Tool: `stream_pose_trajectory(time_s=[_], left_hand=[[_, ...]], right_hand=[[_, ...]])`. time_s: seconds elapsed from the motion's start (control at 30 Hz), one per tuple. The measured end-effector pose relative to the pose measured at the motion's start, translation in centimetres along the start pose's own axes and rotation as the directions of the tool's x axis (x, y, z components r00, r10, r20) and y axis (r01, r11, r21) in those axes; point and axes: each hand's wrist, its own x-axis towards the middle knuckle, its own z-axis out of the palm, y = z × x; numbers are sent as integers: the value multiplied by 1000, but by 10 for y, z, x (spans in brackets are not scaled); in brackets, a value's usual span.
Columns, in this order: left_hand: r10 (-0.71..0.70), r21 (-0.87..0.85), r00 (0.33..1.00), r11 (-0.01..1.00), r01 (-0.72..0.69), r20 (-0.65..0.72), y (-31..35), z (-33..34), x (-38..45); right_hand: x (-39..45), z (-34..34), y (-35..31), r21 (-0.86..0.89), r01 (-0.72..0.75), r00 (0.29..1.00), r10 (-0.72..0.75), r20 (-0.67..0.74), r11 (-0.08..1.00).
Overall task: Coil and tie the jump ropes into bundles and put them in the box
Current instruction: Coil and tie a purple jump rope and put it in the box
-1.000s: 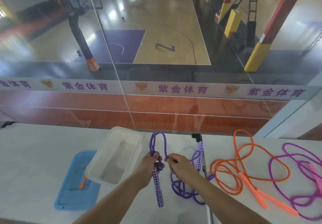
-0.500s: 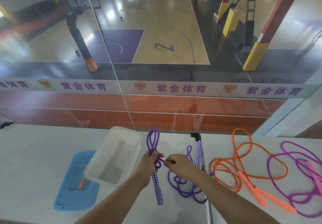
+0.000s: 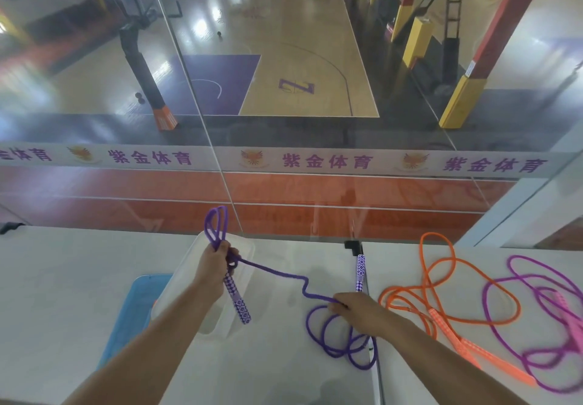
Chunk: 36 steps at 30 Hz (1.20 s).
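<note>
Coiling in hand: left hand (image 3: 213, 266) grips the purple rope (image 3: 285, 274) loops and handle above the box (image 3: 202, 294); right hand (image 3: 359, 311), at 3 o'clock, pinches the slack. Next move likely calls for wrapping that slack around the loops.

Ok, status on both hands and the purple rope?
Left hand grips purple rope loops and handle. Right hand pinches the slack. Box behind left hand, unobstructed.

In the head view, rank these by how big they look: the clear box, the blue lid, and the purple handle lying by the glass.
1. Clear box
2. Blue lid, though the box hides part of it, so that order is unsure
3. Purple handle, clearly smallest
</note>
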Motion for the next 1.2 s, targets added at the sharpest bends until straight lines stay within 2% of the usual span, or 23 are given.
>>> stream_pose_trajectory(time_s=[0.1, 0.2, 0.23, 0.3, 0.33, 0.37, 0.43, 0.5, 0.57, 0.67, 0.77, 0.87, 0.97, 1.07, 1.13, 1.2], left_hand=[[8, -45, 997, 999, -12, -82, 13, -18, 8], [14, -61, 996, 998, -19, -85, 12, -14, 4], [8, -73, 998, 997, -13, -69, 9, -8, 2], [2, -48, 1000, 999, -2, 12, 4, 6, -8], [-4, -21, 997, 1000, 6, 75, 2, 14, -14], [-13, 4, 989, 1000, 13, 147, 1, 22, -21], [-39, 30, 962, 999, 32, 269, -4, 37, -34], [-70, 48, 934, 997, 56, 351, -9, 52, -45], [-93, 26, 914, 996, 90, 395, -12, 62, -54], [-118, -63, 929, 987, 149, 352, -12, 69, -58], [-147, -145, 961, 972, 184, 234, -10, 60, -43], [-134, -39, 972, 989, 145, 193, -10, 46, -31], [-58, 276, 945, 960, -35, 322, -17, 40, -37], [-65, 535, 876, 813, -232, 478, -21, 43, -55], [-108, 566, 829, 777, -274, 549, -20, 47, -68], [-117, 537, 789, 791, -294, 603, -19, 51, -79]], right_hand=[[-4, -6, 21, 50, -42, 997, 46, -69, 998], [1, -10, 30, -25, -84, 992, 81, -96, 996], [2, -11, 30, -85, -113, 992, 108, -66, 990], [3, -14, 23, -229, -130, 984, 155, 91, 965], [5, -12, 20, -239, -121, 977, 159, 144, 963], [6, -8, 11, -142, -117, 977, 139, 160, 983], [8, 2, -18, 193, -36, 998, 25, 63, 980], [11, 15, -54, 479, 84, 996, -90, -11, 874], [15, 26, -82, 605, 158, 986, -158, -54, 780], [16, 27, -94, 674, 185, 982, -103, -161, 715], [10, 18, -78, 562, 143, 988, -83, -131, 815], [4, 13, -60, 436, 131, 991, -113, -66, 890], [3, 4, -57, 292, 188, 982, -179, -57, 938], [5, -4, -68, 189, 253, 963, -227, -147, 949], [9, -7, -75, 144, 290, 933, -247, -261, 946], [13, -6, -78, 97, 305, 907, -257, -334, 948]])
